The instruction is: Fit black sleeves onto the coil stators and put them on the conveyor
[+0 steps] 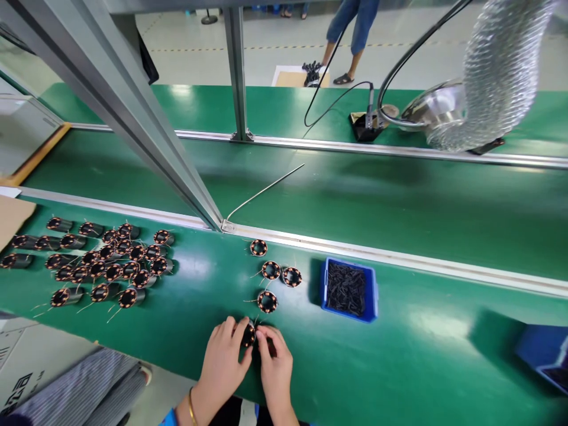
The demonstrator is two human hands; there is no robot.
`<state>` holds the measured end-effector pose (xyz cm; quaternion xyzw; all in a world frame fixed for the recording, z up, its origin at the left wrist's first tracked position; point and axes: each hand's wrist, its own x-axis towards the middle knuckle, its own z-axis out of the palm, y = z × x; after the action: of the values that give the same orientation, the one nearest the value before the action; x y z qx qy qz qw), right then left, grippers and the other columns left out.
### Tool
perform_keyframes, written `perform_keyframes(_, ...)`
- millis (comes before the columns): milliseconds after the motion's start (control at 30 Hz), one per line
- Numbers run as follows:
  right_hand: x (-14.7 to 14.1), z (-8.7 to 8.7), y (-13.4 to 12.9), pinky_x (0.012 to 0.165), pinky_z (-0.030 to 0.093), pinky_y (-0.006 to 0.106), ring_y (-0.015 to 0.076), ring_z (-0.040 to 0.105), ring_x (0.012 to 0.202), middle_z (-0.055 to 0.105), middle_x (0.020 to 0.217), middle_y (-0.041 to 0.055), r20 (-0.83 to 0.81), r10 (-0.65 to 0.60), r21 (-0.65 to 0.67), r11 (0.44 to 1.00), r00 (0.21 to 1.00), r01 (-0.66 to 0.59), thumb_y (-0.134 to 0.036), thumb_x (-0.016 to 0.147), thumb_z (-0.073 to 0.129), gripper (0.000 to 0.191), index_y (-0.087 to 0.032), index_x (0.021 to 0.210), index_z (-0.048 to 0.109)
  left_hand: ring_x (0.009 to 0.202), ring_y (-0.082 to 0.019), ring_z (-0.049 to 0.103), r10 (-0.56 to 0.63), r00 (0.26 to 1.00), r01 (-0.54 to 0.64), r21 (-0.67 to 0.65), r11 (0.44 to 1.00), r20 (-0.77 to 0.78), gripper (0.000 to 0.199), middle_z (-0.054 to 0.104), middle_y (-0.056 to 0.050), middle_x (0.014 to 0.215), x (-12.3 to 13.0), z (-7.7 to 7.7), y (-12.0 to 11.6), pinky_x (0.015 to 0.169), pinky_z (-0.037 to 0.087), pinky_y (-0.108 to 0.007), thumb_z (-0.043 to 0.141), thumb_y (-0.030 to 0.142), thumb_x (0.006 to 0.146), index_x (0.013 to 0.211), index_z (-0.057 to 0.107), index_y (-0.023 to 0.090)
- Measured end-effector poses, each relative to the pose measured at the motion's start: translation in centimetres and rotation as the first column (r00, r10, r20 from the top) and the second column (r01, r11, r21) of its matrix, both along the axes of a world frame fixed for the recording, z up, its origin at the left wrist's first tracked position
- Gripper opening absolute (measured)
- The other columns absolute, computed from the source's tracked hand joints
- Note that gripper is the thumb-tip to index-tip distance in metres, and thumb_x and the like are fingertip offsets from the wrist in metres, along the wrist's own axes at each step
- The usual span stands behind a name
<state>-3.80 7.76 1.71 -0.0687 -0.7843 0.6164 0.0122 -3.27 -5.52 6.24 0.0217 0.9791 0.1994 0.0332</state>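
Near the front edge of the green table, my left hand (225, 355) is wrapped round a motor stator (249, 335) with copper windings. My right hand (277, 367) touches the stator's right side, thumb and fingertips pinched together; whatever small thing they hold is too small to make out. Just beyond my hands stand several more stators, the closest one (267, 301) with thin wire ends sticking out. To their right sits a blue bin (376, 296) full of short black pieces.
Many stators (113, 272) crowd the table's left part. A metal post (177, 160) rises from the rail (399, 258) behind the work area. Beyond lie a thin rod (266, 189), a soldering iron stand (366, 127) and a foil duct (497, 77). Another blue bin (536, 349) is at right.
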Motion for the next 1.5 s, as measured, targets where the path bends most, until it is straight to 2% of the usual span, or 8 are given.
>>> perform_keyframes(400,1.3,1.4,-1.1,0.105,0.046,0.016,0.0069,0.052,0.123,0.053,0.127,0.0089,-0.276,0.221,0.308,0.942,0.935,-0.132,-0.014,0.103,0.046,0.039,-0.017,0.141,0.053,0.085,-0.017,0.060,0.053,0.995,-0.057,-0.046,0.997,-0.088,0.059,0.054,-0.003,0.106,-1.7,-0.2,-1.3,0.071,0.054,-0.034,0.068,0.014,0.085,0.138,0.045,0.024)
perform_keyframes(600,-3.5,2.9,3.8,0.093,0.045,0.020,0.0099,0.057,0.102,0.059,0.106,0.0083,-0.440,0.028,0.396,0.903,0.897,0.167,-0.009,0.100,0.049,0.021,-0.012,0.117,0.061,0.106,-0.020,0.063,0.076,0.993,-0.070,0.066,0.995,-0.092,0.070,0.058,-0.002,0.126,-8.3,-1.5,-3.1,0.087,0.056,-0.037,0.070,0.024,0.089,0.147,0.033,0.030)
perform_keyframes(733,-9.2,4.2,10.9,0.084,0.044,0.034,0.0213,0.056,0.089,0.066,0.102,0.0108,-0.529,0.107,0.702,0.612,0.842,0.364,-0.020,0.100,0.053,0.022,-0.006,0.111,0.067,0.134,-0.015,0.047,0.019,0.999,-0.007,0.242,0.970,-0.050,0.074,0.040,-0.001,0.150,-9.0,0.1,-4.6,0.111,0.045,-0.033,0.059,0.018,0.090,0.154,0.026,0.033)
perform_keyframes(867,-14.0,3.9,14.9,0.056,0.031,0.033,0.0273,0.048,0.070,0.065,0.085,0.0112,-0.430,0.325,0.897,0.259,0.842,0.358,-0.035,0.104,0.041,0.042,-0.008,0.102,0.073,0.128,-0.027,0.044,0.269,0.883,-0.361,-0.190,0.913,-0.384,0.048,0.048,-0.012,0.135,-7.1,1.3,-9.8,0.108,0.040,-0.047,0.056,0.016,0.089,0.136,0.048,0.015)
perform_keyframes(1033,-15.6,3.2,15.3,0.055,0.034,0.032,0.0238,0.048,0.059,0.062,0.071,0.0084,-0.469,0.429,0.876,0.337,0.772,0.344,-0.032,0.105,0.039,0.044,-0.009,0.083,0.071,0.115,-0.035,0.047,0.339,0.847,-0.521,-0.507,0.687,-0.410,0.037,0.055,-0.018,0.120,-6.1,0.3,-17.6,0.096,0.043,-0.051,0.072,0.016,0.079,0.114,0.065,0.006)
perform_keyframes(1167,-15.1,3.1,15.5,0.064,0.042,0.033,0.0205,0.054,0.064,0.065,0.079,0.0095,-0.533,0.401,0.824,0.445,0.745,0.351,-0.034,0.107,0.039,0.049,-0.003,0.088,0.072,0.116,-0.034,0.045,0.296,0.876,-0.463,-0.490,0.738,-0.381,0.024,0.054,-0.016,0.126,-5.8,-0.1,-17.6,0.094,0.044,-0.050,0.071,0.019,0.083,0.105,0.069,0.011)
perform_keyframes(1333,-14.2,2.3,15.7,0.062,0.042,0.028,0.0168,0.052,0.067,0.066,0.081,0.0068,-0.560,0.261,0.778,0.490,0.786,0.392,-0.037,0.107,0.044,0.048,-0.003,0.091,0.075,0.109,-0.025,0.046,0.165,0.950,-0.227,-0.223,0.948,-0.263,0.012,0.054,-0.009,0.126,-2.6,0.2,-11.7,0.089,0.044,-0.042,0.060,0.014,0.093,0.104,0.064,0.016)
perform_keyframes(1500,-13.6,2.3,15.3,0.064,0.040,0.028,0.0164,0.053,0.068,0.066,0.080,0.0049,-0.592,0.184,0.749,0.485,0.785,0.451,-0.036,0.102,0.055,0.038,-0.008,0.085,0.074,0.124,-0.023,0.041,-0.017,0.989,0.016,-0.009,1.000,-0.148,0.028,0.043,-0.005,0.145,0.3,-0.3,-6.5,0.097,0.045,-0.042,0.060,0.006,0.090,0.113,0.060,0.021)
